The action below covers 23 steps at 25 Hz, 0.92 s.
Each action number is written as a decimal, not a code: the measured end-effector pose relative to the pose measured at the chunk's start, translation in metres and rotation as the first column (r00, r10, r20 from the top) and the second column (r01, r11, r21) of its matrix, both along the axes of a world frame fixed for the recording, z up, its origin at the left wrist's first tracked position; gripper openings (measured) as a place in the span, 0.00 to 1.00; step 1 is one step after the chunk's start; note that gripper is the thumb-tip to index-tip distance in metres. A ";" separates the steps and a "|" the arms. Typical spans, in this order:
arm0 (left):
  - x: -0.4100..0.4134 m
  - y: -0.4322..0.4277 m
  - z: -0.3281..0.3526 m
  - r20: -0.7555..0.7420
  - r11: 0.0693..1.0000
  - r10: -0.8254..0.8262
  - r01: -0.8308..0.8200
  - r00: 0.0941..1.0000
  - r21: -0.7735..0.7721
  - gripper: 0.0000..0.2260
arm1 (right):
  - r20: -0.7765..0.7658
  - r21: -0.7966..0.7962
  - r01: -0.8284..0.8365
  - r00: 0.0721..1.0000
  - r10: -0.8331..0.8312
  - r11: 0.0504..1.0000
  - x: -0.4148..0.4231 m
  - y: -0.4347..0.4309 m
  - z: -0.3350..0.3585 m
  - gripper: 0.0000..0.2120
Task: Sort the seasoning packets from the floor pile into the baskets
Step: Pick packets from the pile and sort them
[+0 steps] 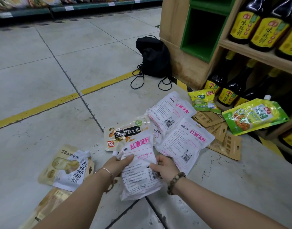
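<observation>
Down at the floor, the head view shows the left hand (119, 163) and right hand (165, 167) both gripping a white starch packet (138, 164) by its sides, lifted just above the floor pile (175, 126) beside the wooden shelf (188, 66).

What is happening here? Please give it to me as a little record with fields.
Place: shop aisle, tiled floor
Hands: left hand and right hand both grip one white packet
Pile: other white packets, green pouch, brown packets, beige packet
Nearby: black bag; bottles on a wooden shelf
Baskets: none in view
</observation>
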<state>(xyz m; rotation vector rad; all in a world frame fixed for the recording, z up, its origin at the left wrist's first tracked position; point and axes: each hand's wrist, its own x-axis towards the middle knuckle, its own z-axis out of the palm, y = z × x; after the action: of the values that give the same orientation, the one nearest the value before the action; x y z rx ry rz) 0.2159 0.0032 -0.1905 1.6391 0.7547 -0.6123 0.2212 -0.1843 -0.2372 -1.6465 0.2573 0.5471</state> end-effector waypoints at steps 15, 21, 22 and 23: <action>0.010 -0.046 0.028 0.232 0.840 0.522 -0.447 0.821 -0.308 0.19 | 0.075 -0.009 0.236 0.969 -0.234 0.972 0.010 -0.014 0.028 0.11; 0.008 -0.039 0.023 0.296 0.874 0.479 -0.416 0.827 -0.253 0.17 | 0.007 -0.429 0.653 0.693 -0.721 0.624 0.055 -0.095 -0.005 0.19; 0.008 -0.039 0.023 0.294 0.881 0.466 -0.408 0.834 -0.240 0.16 | -0.018 -0.444 0.661 0.669 -0.743 0.605 0.062 -0.101 -0.011 0.24; 0.007 -0.039 0.022 0.295 0.888 0.455 -0.400 0.841 -0.227 0.16 | -0.072 -0.452 0.660 0.643 -0.762 0.600 0.068 -0.106 -0.016 0.28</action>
<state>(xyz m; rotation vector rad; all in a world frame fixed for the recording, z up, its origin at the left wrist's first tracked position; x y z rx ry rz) 0.2232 -0.0354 -0.1682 1.3197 0.7613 -0.0557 0.2895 -0.2902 -0.2534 -1.6594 1.2545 0.0650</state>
